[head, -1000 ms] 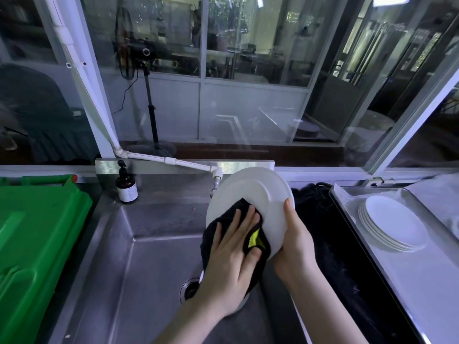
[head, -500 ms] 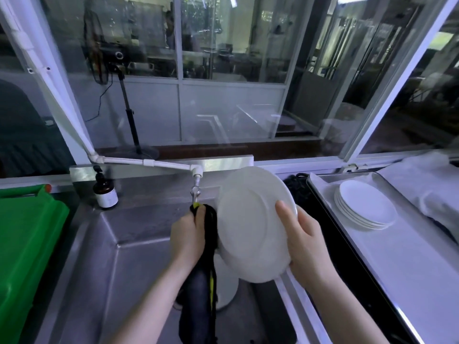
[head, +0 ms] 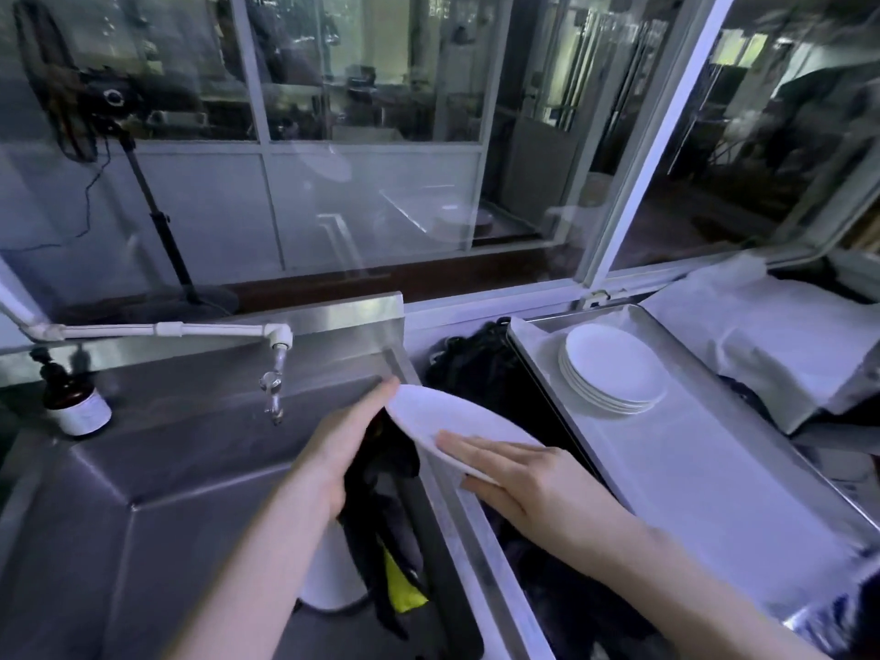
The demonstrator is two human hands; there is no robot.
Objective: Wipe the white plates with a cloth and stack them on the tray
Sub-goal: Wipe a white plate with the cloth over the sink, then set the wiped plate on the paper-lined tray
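Steel sink at left; metal tray at right, with stacked plates at its far end. Between them, a tilted white plate is pinched at its near edge by the right hand. The left hand touches its far rim, apparently holding the black cloth that hangs beneath.
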